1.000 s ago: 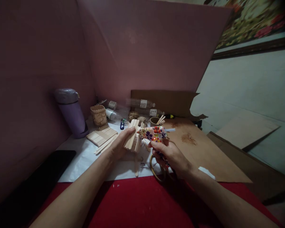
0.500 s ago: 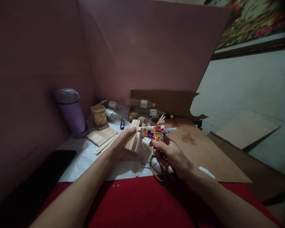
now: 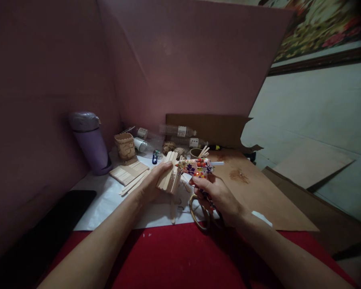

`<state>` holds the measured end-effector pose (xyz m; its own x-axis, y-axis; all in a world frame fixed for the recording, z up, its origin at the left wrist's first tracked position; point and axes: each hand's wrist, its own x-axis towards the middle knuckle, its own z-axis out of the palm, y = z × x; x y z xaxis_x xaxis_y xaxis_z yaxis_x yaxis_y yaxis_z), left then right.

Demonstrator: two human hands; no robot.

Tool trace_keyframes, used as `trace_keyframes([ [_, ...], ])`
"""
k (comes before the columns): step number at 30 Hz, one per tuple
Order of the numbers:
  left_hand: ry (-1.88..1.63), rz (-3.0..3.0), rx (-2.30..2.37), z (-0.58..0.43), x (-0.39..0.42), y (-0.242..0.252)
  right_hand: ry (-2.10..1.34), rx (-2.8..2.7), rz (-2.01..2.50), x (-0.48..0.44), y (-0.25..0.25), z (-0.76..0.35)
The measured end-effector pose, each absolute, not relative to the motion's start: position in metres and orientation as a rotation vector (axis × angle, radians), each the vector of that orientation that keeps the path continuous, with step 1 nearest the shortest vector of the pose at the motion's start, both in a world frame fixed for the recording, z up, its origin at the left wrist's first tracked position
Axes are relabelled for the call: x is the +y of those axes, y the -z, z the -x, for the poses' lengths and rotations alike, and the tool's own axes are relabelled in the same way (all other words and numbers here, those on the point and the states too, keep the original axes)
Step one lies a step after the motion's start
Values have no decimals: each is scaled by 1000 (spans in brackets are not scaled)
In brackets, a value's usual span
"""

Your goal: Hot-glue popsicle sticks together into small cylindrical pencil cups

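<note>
My left hand (image 3: pixel 155 178) is closed around a small piece built of popsicle sticks (image 3: pixel 167 176), set side by side along a see-through core; its far side is hidden. In my right hand (image 3: pixel 215 190) is a flower-patterned hot glue gun (image 3: pixel 195 166), its red light lit and a glue stick (image 3: pixel 218 163) poking out at the back. The orange nozzle points left, right by the edge of the stick piece; I cannot tell whether they touch. Scissors (image 3: pixel 193 212) with yellowish handles lie below my right hand. A single popsicle stick (image 3: pixel 172 212) lies under the piece.
A bundle of popsicle sticks (image 3: pixel 128 171) and a small woven-looking basket (image 3: pixel 124 146) are on the left, beside a purple tumbler (image 3: pixel 92 148). Plastic bottles (image 3: pixel 180 131), twine balls (image 3: pixel 169 147) and a cup rim (image 3: pixel 195 153) stand behind. Cardboard (image 3: pixel 258 196) covers the right.
Hardly anything differs. Both hands keep their places, with the glue gun's nozzle still at the stick piece's edge.
</note>
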<state>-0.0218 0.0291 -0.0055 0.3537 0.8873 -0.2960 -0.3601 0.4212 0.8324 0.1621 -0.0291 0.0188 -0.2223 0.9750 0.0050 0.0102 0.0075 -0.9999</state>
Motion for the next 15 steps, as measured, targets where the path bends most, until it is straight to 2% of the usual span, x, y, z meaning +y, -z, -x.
trace_keyframes([
  [15,-925,-761,844,21,27,4,-1364,-1382,1085,-29,-19,-162],
])
